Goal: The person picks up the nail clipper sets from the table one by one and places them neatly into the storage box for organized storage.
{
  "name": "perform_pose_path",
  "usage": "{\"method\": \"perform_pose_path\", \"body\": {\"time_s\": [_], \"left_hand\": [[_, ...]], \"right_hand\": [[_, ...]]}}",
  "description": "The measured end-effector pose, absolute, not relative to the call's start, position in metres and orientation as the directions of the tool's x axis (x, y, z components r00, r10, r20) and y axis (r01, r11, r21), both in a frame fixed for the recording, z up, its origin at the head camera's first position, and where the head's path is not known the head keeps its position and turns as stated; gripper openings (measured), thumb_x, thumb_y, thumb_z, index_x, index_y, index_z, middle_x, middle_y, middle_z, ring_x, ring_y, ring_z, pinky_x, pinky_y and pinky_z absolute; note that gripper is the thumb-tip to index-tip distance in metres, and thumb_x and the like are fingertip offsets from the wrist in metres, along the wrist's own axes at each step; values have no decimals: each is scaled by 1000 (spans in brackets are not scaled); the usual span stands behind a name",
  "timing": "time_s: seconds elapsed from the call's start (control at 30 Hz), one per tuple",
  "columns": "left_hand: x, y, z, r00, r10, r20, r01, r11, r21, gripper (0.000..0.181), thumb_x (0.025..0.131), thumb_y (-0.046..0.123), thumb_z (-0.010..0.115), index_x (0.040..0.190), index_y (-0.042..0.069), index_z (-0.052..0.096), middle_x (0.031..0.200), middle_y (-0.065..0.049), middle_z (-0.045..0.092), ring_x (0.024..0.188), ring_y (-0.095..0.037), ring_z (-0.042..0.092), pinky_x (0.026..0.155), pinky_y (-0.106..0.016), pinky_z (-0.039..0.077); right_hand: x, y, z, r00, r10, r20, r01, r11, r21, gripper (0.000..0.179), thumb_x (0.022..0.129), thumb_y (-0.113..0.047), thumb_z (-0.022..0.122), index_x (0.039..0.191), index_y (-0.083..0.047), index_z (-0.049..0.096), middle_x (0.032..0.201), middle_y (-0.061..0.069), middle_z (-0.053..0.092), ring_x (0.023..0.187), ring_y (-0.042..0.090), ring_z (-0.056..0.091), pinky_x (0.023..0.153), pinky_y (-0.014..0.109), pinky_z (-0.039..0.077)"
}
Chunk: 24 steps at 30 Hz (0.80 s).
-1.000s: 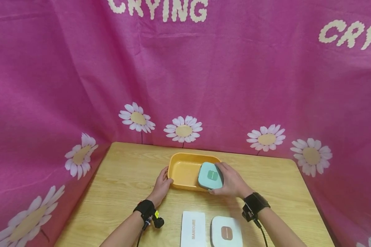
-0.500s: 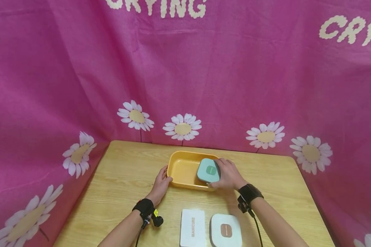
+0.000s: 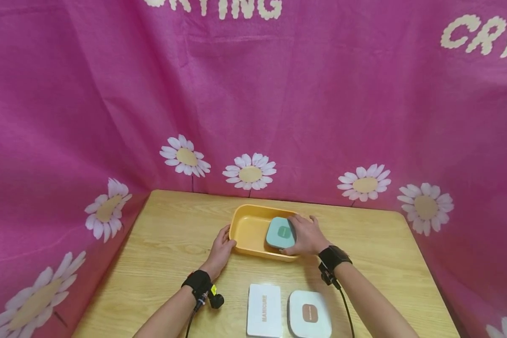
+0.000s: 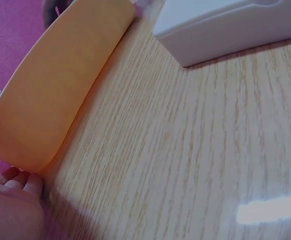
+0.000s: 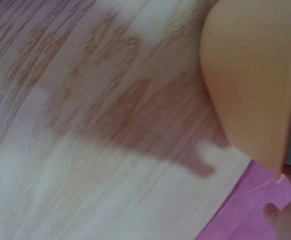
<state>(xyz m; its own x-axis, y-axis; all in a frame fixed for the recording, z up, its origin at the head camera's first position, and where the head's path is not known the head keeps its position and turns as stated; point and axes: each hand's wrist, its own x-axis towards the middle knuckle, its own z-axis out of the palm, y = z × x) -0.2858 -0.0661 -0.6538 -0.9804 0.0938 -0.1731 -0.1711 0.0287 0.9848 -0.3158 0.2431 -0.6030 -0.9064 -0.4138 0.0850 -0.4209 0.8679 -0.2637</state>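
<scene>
nudged toward nine o'clock, the green case (image 3: 280,233) is at the three o'clock end of the yellow tray (image 3: 250,231), base hard to see, pinched by the right hand (image 3: 306,237), while the left hand (image 3: 219,252) pinches the tray's eight o'clock edge.

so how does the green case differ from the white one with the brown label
The green case is pale mint, the white case near-white. The green case's label is green, the white case's brown. The right hand grips the green case in or just above the yellow tray; the white case lies on the table. Both are rounded squares.
</scene>
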Motion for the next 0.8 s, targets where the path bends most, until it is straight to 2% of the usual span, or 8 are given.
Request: {"method": "perform_pose_path", "body": {"time_s": [0.27, 0.53, 0.8], "left_hand": [[-288, -65, -653, -978, 90, -190, -187, 40, 982, 69, 98, 9, 54, 163, 7, 31, 169, -18, 32, 156, -36, 32, 125, -52, 31], [-287, -68, -651, -972, 125, -199, -194, 53, 980, 77, 91, 1, 55, 163, 4, 28, 169, -22, 29, 156, -40, 29, 125, -55, 30], [-286, -69, -649, -968, 147, -201, -194, 59, 979, 77, 92, 1, 55, 164, 4, 27, 170, -22, 28, 157, -40, 28, 126, -55, 29]], "right_hand": [[-319, 244, -612, -901, -430, 50, -431, 879, -203, 106, 62, -58, 93, 142, 1, 56, 132, 17, 64, 121, 34, 62, 112, 76, 30], [-316, 239, -616, -904, -428, -27, -417, 892, -176, 104, 60, -51, 99, 141, -2, 55, 131, 16, 66, 123, 34, 62, 116, 79, 20], [-316, 238, -620, -892, -451, -3, -448, 887, -113, 106, 58, -50, 100, 140, -2, 54, 127, 16, 65, 124, 34, 60, 117, 79, 16]]}}
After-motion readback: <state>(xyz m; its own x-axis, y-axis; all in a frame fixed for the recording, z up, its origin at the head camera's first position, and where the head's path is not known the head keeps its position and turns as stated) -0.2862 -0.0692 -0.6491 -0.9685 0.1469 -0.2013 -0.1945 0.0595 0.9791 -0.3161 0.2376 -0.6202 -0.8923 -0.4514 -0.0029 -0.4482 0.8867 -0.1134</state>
